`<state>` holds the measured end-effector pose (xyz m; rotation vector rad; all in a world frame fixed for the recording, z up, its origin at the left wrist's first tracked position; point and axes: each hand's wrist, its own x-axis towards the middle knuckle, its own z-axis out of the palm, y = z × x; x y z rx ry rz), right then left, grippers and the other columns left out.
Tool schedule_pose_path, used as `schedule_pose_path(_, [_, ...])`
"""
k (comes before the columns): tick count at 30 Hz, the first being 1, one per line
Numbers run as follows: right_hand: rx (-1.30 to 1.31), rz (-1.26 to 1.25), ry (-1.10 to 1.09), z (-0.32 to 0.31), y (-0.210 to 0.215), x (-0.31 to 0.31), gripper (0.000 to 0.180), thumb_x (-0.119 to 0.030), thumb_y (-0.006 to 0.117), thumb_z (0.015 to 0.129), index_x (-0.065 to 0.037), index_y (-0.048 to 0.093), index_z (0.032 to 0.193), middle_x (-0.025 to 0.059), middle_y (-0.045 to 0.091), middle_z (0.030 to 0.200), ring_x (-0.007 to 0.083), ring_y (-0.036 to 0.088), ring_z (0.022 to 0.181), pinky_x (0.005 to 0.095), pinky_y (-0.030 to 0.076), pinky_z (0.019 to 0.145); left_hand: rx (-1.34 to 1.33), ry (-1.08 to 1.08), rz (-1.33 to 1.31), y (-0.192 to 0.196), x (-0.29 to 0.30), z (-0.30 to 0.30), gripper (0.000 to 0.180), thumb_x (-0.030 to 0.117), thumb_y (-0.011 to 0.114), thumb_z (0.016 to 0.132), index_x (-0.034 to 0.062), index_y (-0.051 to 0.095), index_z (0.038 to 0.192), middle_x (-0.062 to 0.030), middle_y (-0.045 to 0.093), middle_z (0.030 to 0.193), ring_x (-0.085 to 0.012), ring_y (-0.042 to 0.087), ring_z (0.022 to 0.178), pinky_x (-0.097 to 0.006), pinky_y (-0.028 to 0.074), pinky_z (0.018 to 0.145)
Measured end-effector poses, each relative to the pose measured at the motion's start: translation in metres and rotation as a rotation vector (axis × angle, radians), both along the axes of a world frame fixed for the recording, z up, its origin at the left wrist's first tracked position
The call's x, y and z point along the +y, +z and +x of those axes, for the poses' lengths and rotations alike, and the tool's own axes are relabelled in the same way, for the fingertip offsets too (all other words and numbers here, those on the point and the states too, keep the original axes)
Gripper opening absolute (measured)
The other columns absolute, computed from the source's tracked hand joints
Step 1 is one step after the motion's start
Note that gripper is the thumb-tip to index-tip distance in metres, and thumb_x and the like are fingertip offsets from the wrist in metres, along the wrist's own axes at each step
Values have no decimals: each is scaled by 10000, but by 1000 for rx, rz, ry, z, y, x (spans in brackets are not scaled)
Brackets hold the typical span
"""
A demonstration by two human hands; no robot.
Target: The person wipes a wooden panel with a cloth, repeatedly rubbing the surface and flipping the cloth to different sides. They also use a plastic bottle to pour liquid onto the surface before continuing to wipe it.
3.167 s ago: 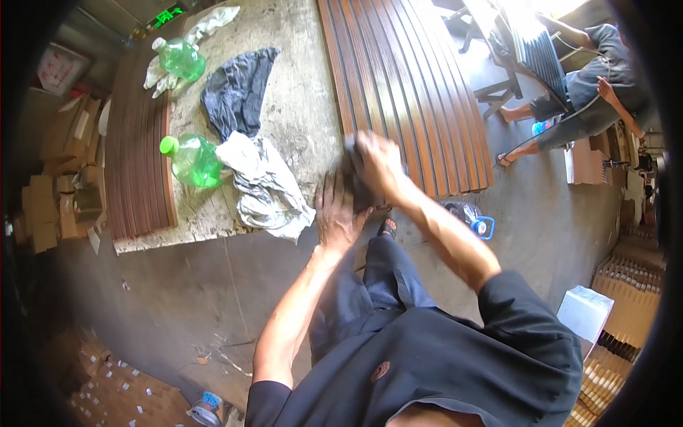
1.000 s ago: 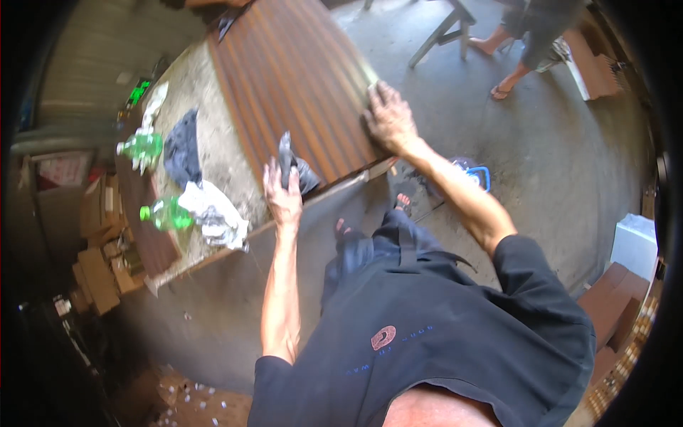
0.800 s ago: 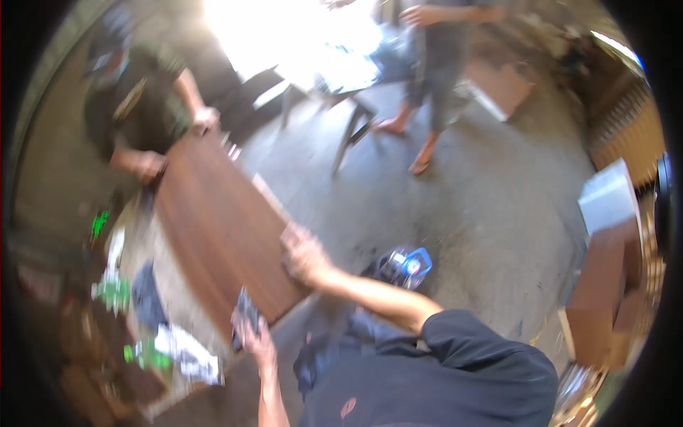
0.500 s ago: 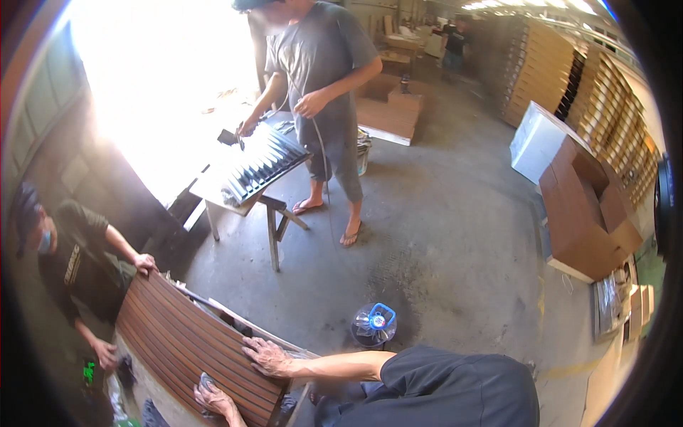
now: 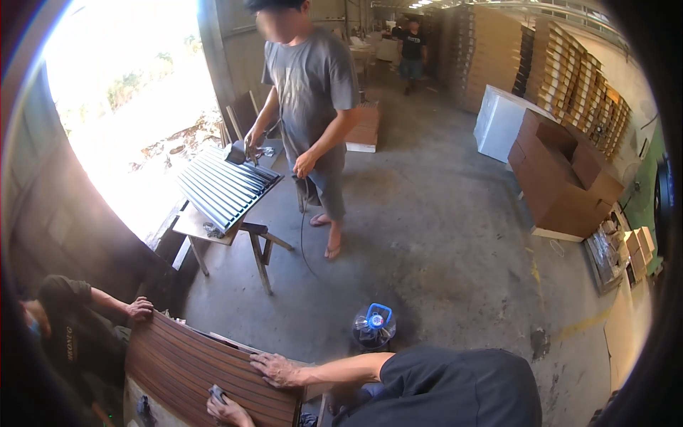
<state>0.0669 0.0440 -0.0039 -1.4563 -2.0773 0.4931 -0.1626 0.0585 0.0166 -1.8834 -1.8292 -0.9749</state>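
A brown slatted panel (image 5: 188, 359) lies before me, its narrow grooves running lengthwise. My right hand (image 5: 276, 370) rests on its right-hand edge with fingers spread, holding nothing. My left hand (image 5: 229, 410), lower down, presses a small grey pad (image 5: 217, 393) against the slats; whether it is cloth or abrasive I cannot tell. At the panel's far left corner a co-worker's hand (image 5: 140, 308) touches the edge. Beyond, a standing co-worker in a grey shirt (image 5: 309, 78) holds a spray gun (image 5: 238, 153) with a hose over another slatted panel (image 5: 220, 188), which looks silvery in the light.
A trestle (image 5: 262, 260) supports the other panel. A clear bottle with a blue handle (image 5: 375, 324) stands on a dark base near my right arm. Brown box-like furniture (image 5: 558, 171), a white block (image 5: 505, 124) and tall stacks (image 5: 569, 64) line the right. A bright doorway opens at left.
The view has swung, so most things sit differently. My left hand has slid with the pad over the slats; my right hand keeps its place on the panel's edge. The spraying co-worker's head and arm have shifted.
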Motion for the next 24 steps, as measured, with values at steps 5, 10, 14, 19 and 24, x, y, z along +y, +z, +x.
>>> schedule_pose_path(5, [68,-45,-174,6,3,3,554,-190,576,927,13,434,1424,187,510,1381,344,514,1236,439,467,1021,-151,-395,-206,13,-53,20,303,233,679,894,170,716,1187,-152,690,1098,-332,644,956,-472,500,838])
schedule_pose_path(10, [6,-61,-158,7,-13,8,550,-183,564,939,58,430,1416,197,584,1257,333,569,1126,392,500,973,-39,-473,-90,64,-115,67,180,169,699,921,84,742,1074,-172,709,966,-363,661,837,-459,528,736])
schedule_pose_path(14, [8,39,-160,5,-22,4,522,-151,559,926,73,459,1387,197,605,1230,328,588,1070,393,514,929,-117,-457,-42,40,-21,57,131,209,697,931,116,766,992,-151,724,987,-343,666,885,-454,534,779])
schedule_pose_path(19, [10,51,-136,-4,-22,-5,502,-134,558,930,79,470,1376,199,607,1247,313,587,1056,375,502,945,-152,-97,-253,-45,90,33,287,224,598,914,66,684,1138,-158,627,1108,-388,574,1038,-500,440,875])
schedule_pose_path(24, [190,287,-209,-2,-31,4,295,-93,569,800,-2,599,1079,192,611,941,370,585,900,438,505,795,-185,-630,-170,-1,-22,69,341,119,596,816,14,694,1126,-213,670,1110,-404,629,1019,-496,493,898])
